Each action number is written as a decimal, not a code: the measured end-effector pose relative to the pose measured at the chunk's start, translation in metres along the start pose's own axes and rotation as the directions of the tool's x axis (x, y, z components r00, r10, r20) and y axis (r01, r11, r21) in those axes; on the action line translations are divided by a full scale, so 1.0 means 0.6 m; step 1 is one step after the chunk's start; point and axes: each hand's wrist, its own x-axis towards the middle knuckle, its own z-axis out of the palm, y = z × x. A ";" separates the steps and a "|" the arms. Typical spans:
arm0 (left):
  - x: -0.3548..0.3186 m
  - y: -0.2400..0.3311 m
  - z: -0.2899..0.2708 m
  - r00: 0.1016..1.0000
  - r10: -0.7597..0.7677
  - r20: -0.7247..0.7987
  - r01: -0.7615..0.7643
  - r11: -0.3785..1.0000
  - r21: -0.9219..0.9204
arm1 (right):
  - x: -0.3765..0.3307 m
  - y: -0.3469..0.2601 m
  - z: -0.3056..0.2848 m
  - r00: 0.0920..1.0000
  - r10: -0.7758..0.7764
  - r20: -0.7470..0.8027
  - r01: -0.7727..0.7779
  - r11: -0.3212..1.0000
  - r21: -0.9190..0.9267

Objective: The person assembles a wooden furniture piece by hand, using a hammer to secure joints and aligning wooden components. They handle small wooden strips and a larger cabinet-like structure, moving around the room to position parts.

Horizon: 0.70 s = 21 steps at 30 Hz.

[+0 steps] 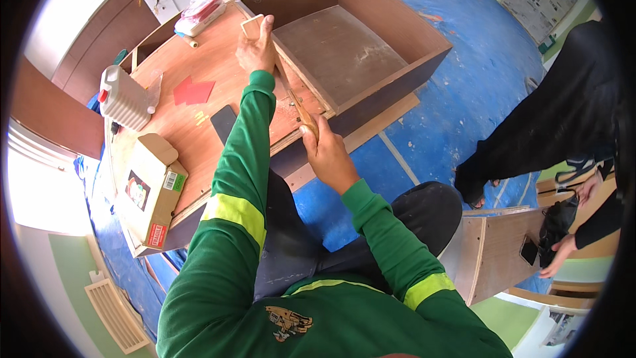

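Note:
My left hand is closed around a small pale rectangular piece, near the seam between a wooden panel and an open brown drawer-like box. Nearer to me, my right hand grips the wooden handle of a long thin tool. The tool lies along the panel's edge and points up toward my left hand. Its far end is hard to make out. Small metal fittings show beside it.
On the panel are a dark phone, red sheets, a white jug, an opened carton and a wrapped package. Blue sheeting covers the floor. At right, another person handles a black bag by a wooden box.

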 end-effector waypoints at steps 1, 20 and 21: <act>-0.001 0.007 0.003 1.000 0.005 -0.002 -0.005 1.000 0.022 | -0.002 -0.008 -0.008 1.000 0.014 0.004 -0.014 1.000 -0.011; 0.011 -0.015 0.035 0.996 0.072 0.049 -0.074 0.996 0.049 | 0.039 0.006 -0.012 0.998 0.016 -0.065 -0.024 0.993 -0.115; 0.014 -0.020 0.028 0.997 0.037 0.061 -0.046 0.987 0.155 | 0.021 0.006 -0.005 0.998 0.049 -0.042 -0.053 0.993 -0.102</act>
